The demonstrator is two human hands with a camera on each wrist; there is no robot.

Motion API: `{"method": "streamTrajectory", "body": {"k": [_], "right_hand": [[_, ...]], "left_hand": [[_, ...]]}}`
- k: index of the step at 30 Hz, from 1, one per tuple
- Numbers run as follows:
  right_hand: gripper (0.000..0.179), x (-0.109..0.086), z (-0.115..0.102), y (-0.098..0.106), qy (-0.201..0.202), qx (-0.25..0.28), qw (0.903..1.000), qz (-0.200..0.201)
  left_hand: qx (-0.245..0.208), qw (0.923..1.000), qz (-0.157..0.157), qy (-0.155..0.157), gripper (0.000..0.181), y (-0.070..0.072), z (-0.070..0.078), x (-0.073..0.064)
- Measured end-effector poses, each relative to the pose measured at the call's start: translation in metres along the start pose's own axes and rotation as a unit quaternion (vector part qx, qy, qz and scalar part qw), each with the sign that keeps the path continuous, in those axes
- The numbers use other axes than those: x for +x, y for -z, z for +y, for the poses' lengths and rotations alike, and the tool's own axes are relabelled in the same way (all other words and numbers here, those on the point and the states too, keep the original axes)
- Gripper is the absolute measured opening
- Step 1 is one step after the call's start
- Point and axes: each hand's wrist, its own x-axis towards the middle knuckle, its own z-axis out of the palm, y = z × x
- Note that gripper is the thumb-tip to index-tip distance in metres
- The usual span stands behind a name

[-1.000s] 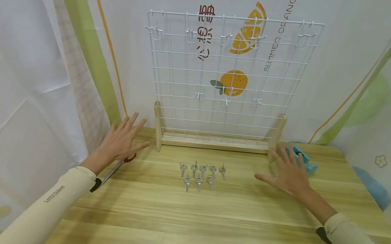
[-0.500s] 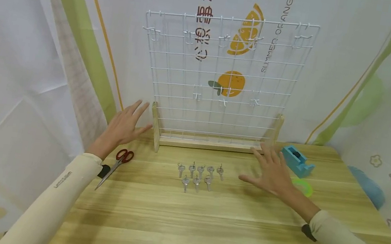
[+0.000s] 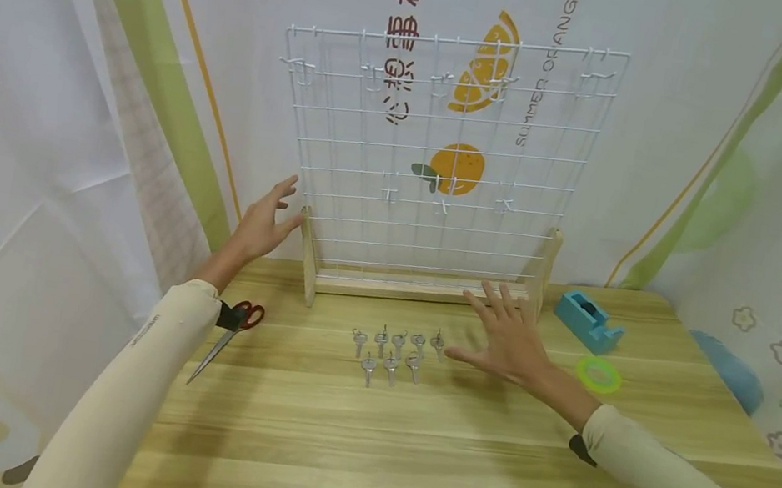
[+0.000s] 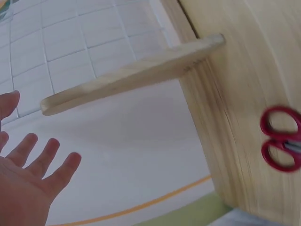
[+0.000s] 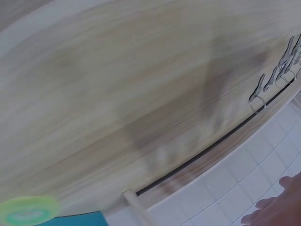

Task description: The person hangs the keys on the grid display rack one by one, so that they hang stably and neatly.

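A white wire grid rack (image 3: pixel 446 127) with several small hooks stands upright on a wooden base (image 3: pixel 422 292) at the back of the table. Beside its left wooden post, my left hand (image 3: pixel 262 228) is raised with fingers spread and nothing in it; in the left wrist view the fingertips (image 4: pixel 70 162) are close to that post (image 4: pixel 131 75). My right hand (image 3: pixel 507 344) hovers over the table, fingers spread and empty, its thumb close to the keys. Several silver keys (image 3: pixel 391 367) with small rings lie in two rows before the rack.
Red-handled scissors (image 3: pixel 225 340) lie at the left, under the left wrist. A blue tape dispenser (image 3: pixel 588 321) and a green-yellow tape roll (image 3: pixel 599 375) sit at the right. Patterned white curtains (image 3: pixel 761 206) surround the wooden table (image 3: pixel 366 460).
My right hand has moved left, from beside the tape dispenser toward the keys, uncovering the dispenser and tape roll. My left hand has risen toward the rack's left post, uncovering the scissors.
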Motion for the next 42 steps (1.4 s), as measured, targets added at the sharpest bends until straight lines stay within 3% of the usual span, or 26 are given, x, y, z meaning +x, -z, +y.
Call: {"method": "streamTrajectory", "body": {"k": [9, 15, 21, 27, 32, 42], "right_hand": [[0.101, 0.017, -0.024, -0.012, 0.011, 0.020, 0.9995, -0.023], [0.099, 0.028, -0.038, -0.021, 0.026, 0.041, 0.9984, -0.030], [0.096, 0.039, -0.049, -0.032, 0.045, 0.073, 0.9958, -0.032], [0.090, 0.048, -0.062, -0.040, 0.066, 0.118, 0.9904, -0.031], [0.083, 0.056, -0.069, -0.048, 0.081, 0.119, 0.9893, -0.024], [0.074, 0.071, -0.081, -0.057, 0.057, 0.152, 0.9850, -0.058]], "left_hand": [[-0.091, 0.9947, 0.002, 0.047, 0.060, -0.002, -0.006, 0.012], [-0.153, 0.9842, -0.009, 0.088, 0.052, -0.004, -0.008, 0.012], [-0.197, 0.9750, -0.005, 0.103, 0.048, -0.008, -0.008, 0.012], [-0.227, 0.9673, 0.008, 0.112, 0.048, -0.013, -0.009, 0.012], [-0.241, 0.9630, 0.013, 0.119, 0.045, -0.016, -0.010, 0.014], [-0.260, 0.9546, 0.011, 0.144, 0.044, -0.018, -0.001, 0.018]]}}
